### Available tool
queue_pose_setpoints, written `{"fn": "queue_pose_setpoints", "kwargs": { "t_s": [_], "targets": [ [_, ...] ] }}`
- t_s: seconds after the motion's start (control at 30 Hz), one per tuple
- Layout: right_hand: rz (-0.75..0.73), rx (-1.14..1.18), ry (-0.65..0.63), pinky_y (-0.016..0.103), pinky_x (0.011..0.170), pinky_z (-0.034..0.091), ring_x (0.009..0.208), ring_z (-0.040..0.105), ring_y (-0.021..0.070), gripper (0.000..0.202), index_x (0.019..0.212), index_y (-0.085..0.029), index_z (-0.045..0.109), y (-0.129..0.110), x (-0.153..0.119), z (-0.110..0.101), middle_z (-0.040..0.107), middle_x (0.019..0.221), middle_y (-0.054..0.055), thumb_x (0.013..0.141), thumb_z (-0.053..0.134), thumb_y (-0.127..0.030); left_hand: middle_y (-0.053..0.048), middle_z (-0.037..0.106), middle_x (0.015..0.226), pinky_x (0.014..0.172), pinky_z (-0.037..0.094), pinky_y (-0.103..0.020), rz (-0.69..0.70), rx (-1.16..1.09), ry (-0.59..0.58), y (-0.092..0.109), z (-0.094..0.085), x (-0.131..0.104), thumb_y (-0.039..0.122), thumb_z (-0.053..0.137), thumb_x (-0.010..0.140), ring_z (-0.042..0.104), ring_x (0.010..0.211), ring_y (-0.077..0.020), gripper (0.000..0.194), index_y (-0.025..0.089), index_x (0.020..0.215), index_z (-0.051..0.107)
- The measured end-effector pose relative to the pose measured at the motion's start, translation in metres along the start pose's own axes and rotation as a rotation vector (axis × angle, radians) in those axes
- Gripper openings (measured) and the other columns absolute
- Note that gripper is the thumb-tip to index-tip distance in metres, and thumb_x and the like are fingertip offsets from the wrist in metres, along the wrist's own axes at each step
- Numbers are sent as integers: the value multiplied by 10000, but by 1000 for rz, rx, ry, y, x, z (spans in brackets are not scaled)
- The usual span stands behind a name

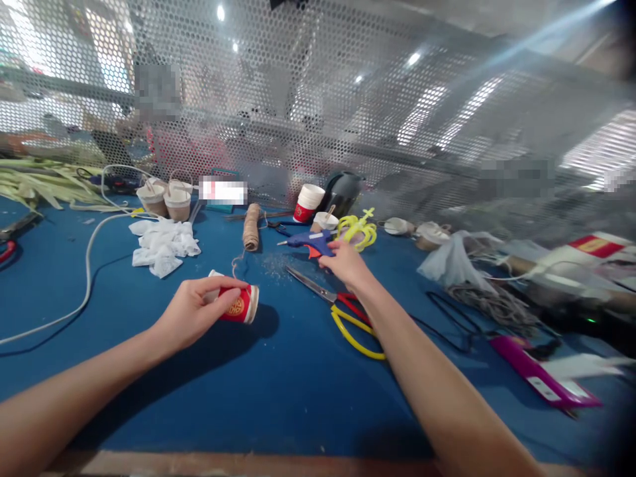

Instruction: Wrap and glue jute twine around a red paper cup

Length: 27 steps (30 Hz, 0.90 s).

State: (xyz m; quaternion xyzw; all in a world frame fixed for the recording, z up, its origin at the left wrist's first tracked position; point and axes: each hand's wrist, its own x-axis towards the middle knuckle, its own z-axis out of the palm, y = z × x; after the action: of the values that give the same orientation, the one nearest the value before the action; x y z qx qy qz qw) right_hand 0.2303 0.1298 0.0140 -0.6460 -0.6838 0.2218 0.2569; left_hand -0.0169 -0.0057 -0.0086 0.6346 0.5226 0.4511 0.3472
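Observation:
My left hand [199, 311] grips a red paper cup [237, 306] with a gold emblem, tipped on its side above the blue table. Twine [238, 265] trails from near the cup toward a twine roll [252, 228]. In my right hand [345, 263] is a blue glue gun [311, 240] with an orange trigger, its nozzle pointing left. Below that hand lie scissors [334, 298] with red and yellow handles, partly hidden by my right forearm. Behind the glue gun stands a yellow looped ornament [358, 230].
Stacked paper cups [309, 202] stand at the back near a dark jug [342, 192]. Crumpled white gloves [165, 245] and small twine-wrapped baskets [177, 201] are left of centre. A white cable [88, 265] crosses the left side. A purple packet [544, 374] lies right.

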Motion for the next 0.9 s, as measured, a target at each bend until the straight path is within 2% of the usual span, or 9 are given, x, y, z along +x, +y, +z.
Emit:
{"fn": "queue_pose_setpoints", "kwargs": {
  "t_s": [0.07,0.17,0.23,0.33,0.5,0.67,0.77,0.9],
  "targets": [
    [-25,104,-46,230,540,463,623,595,130,179,886,-164,537,-9,-19,-10,639,755,53,716,567,-213,-69,706,830,566,455,-200,7,16,7,0,-1,0,341,506,775,603,665,-143,299,137,884,697],
    [-12,390,-245,213,438,413,461,515,92,183,750,-151,536,-23,-54,-18,586,589,15,707,588,-321,-60,706,800,554,453,-198,34,43,15,0,-1,0,320,501,780,596,636,-134,289,136,888,696],
    [-31,400,-305,198,402,372,432,494,78,204,729,-138,548,-30,-75,-19,567,562,6,707,588,-336,-58,707,804,567,456,-199,51,64,11,1,0,0,304,498,783,598,643,-133,282,133,887,696],
    [-109,362,-345,204,409,392,420,488,82,195,826,-133,580,-35,-96,-15,541,518,-18,745,529,-303,-42,705,764,561,450,-197,70,117,-11,0,2,1,290,490,787,588,620,-126,279,137,898,696],
    [-136,277,-436,199,415,416,407,482,81,157,830,-157,589,-34,-106,-9,518,485,-43,743,509,-261,-18,680,661,533,429,-186,73,197,-22,-7,3,3,282,485,788,562,569,-113,279,140,903,696],
    [-74,184,-422,222,400,417,409,497,109,216,748,-162,604,-33,-109,-5,510,456,-31,732,550,-371,2,642,580,491,402,-181,35,205,-44,-12,3,3,286,478,800,519,508,-99,290,140,943,683],
    [-82,147,-381,235,391,399,366,462,110,203,742,-183,597,-34,-111,-3,486,415,-48,707,590,-383,-26,683,680,542,436,-192,35,152,-47,-11,3,3,301,480,801,572,592,-122,300,135,947,682],
    [-200,139,-329,260,412,387,350,437,120,112,709,-222,601,-36,-113,-4,458,377,-60,718,592,-334,-60,710,798,612,471,-217,35,132,-47,-9,3,3,303,491,791,620,693,-155,293,129,922,687]
  ]
}}
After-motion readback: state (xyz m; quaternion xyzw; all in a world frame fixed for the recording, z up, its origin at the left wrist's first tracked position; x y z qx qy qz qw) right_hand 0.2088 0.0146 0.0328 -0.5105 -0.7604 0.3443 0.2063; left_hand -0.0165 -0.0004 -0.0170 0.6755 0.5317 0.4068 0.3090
